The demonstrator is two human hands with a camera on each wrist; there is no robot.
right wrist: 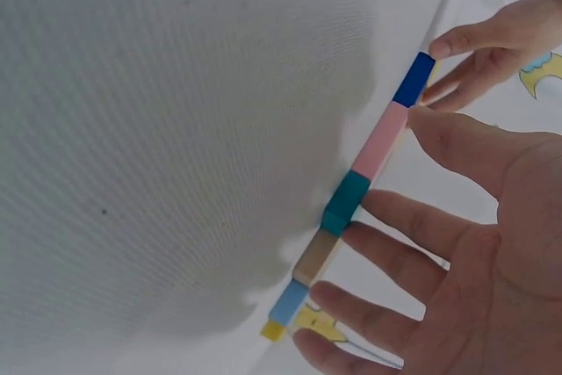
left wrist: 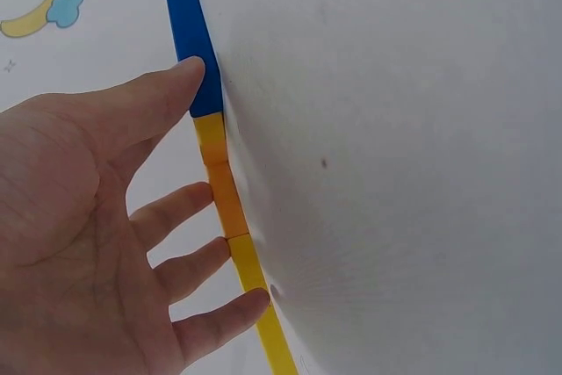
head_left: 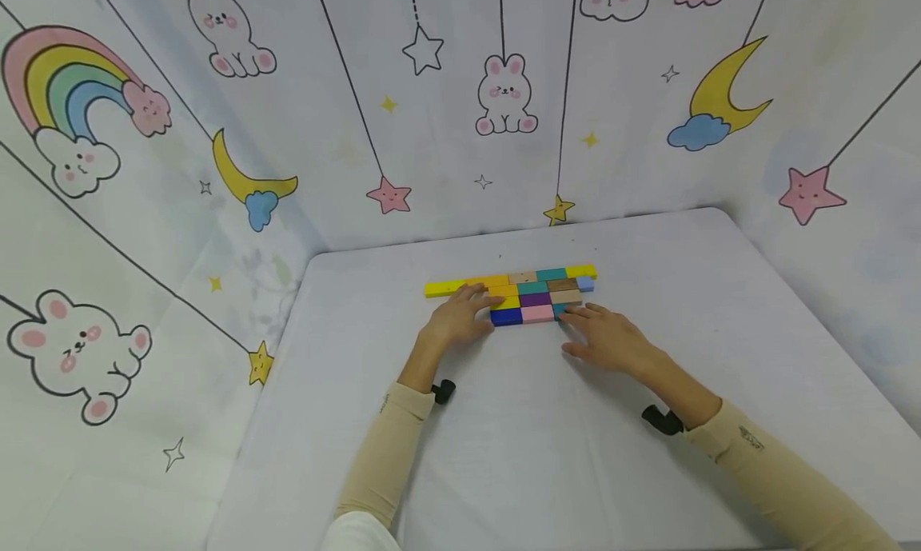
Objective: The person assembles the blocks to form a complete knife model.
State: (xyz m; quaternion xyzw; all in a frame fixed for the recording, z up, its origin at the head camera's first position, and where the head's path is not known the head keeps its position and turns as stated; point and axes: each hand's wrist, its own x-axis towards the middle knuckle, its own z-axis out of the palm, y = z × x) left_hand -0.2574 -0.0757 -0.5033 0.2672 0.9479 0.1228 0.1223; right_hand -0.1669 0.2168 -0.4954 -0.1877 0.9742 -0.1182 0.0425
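Note:
Coloured rectangular blocks lie flat in several touching rows on the white table. Farthest back runs a long row with a yellow block (head_left: 444,289) at its left end. The nearest row has a dark blue block (head_left: 506,317), a pink block (head_left: 537,314) and a teal block (right wrist: 346,203). At the rows' left ends is my left hand (head_left: 453,321), fingers spread, its thumb at the dark blue block in the left wrist view. My right hand (head_left: 610,340) has its fingers extended along the right ends, fingertips close to the teal block. Neither hand grips a block.
The white-covered table (head_left: 504,455) extends around the blocks on every side. Behind it and at both sides hangs a pale cloth (head_left: 446,151) printed with rabbits, stars and moons. A small black device (head_left: 662,420) is strapped to each wrist.

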